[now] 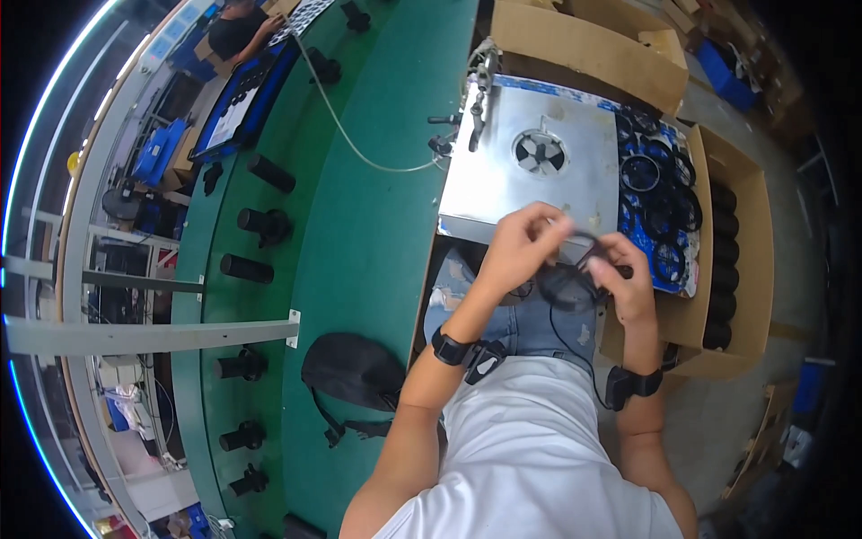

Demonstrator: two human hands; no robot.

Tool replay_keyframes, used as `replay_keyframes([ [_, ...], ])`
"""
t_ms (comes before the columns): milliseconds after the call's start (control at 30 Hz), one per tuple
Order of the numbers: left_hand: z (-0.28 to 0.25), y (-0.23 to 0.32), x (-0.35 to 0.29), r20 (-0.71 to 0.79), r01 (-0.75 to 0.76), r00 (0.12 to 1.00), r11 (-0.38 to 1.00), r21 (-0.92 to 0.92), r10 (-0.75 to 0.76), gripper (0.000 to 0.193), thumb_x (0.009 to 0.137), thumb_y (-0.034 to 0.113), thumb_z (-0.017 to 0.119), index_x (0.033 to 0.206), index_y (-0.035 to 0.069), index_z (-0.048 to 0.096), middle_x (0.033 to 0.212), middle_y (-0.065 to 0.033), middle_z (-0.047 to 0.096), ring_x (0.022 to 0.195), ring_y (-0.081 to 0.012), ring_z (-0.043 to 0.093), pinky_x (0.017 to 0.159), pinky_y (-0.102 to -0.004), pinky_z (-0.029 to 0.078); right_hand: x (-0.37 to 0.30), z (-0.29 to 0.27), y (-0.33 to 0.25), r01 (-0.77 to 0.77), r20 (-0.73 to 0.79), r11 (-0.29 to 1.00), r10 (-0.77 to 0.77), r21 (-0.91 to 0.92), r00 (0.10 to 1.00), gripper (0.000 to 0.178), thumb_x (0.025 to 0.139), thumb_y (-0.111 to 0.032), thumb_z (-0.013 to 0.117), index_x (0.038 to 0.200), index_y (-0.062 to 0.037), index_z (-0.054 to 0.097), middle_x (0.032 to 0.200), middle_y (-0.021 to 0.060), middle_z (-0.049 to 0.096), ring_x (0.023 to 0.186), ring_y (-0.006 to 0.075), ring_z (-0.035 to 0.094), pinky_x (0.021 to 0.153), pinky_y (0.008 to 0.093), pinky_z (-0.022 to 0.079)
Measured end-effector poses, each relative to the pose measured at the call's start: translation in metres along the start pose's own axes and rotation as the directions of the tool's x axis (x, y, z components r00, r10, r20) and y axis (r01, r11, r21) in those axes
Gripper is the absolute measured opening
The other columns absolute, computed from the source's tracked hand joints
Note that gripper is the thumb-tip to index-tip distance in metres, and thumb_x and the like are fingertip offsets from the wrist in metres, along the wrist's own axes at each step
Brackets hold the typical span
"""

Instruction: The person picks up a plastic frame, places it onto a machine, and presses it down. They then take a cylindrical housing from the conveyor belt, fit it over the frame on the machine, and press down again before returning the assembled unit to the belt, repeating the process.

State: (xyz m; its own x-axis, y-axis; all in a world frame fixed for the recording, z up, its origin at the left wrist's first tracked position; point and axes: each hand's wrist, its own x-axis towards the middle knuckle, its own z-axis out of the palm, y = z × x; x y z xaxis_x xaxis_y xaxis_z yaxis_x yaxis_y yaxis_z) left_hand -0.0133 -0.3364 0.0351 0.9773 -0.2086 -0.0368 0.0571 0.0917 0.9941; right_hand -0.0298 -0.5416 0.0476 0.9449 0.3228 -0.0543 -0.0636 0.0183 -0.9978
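Note:
My left hand [525,242] and my right hand [628,274] meet in front of me, both gripping a black ring-shaped part [567,278] with a thin black wire hanging from it. The hands are held over the near edge of a square metal plate [503,180] that has a round fan-like fixture [540,151] in its middle. Just right of the plate lies a pile of black rings [660,193] on a blue sheet. Both wrists wear black bands.
A green conveyor belt [377,234] runs along my left, with black cylindrical parts [247,268] along its far strip and a black pouch [352,368] near me. Cardboard boxes [745,260] stand to the right and behind. Another person sits at the far end of the belt.

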Motion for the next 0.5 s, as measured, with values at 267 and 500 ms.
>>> replay_keyframes([
  [267,-0.002,-0.011,-0.024,-0.114,-0.162,0.983,0.975,-0.154,0.145,0.028,0.095,0.021,0.057,0.115,0.002,0.057,0.084,-0.0013,0.063,0.075,-0.0070,0.057,0.063,-0.0228,0.046,0.008,0.012,0.012,-0.024,0.055,0.999,0.022,0.038,0.998,0.022,0.086,-0.011,0.063,0.104,0.0000,0.059,0.083,0.0018,0.061,0.075,0.0083,0.055,0.070,0.0227,0.043],
  [500,0.003,-0.010,-0.019,-0.076,-0.188,0.971,0.921,0.341,0.226,0.029,0.098,0.029,0.052,0.092,0.001,0.054,0.068,-0.0050,0.057,0.059,-0.0107,0.057,0.055,-0.0248,0.044,0.028,0.039,0.009,-0.011,-0.134,0.965,0.048,0.262,0.990,0.034,0.083,-0.015,0.068,0.112,-0.0014,0.055,0.095,0.0034,0.062,0.087,0.0099,0.058,0.076,0.0226,0.044],
])
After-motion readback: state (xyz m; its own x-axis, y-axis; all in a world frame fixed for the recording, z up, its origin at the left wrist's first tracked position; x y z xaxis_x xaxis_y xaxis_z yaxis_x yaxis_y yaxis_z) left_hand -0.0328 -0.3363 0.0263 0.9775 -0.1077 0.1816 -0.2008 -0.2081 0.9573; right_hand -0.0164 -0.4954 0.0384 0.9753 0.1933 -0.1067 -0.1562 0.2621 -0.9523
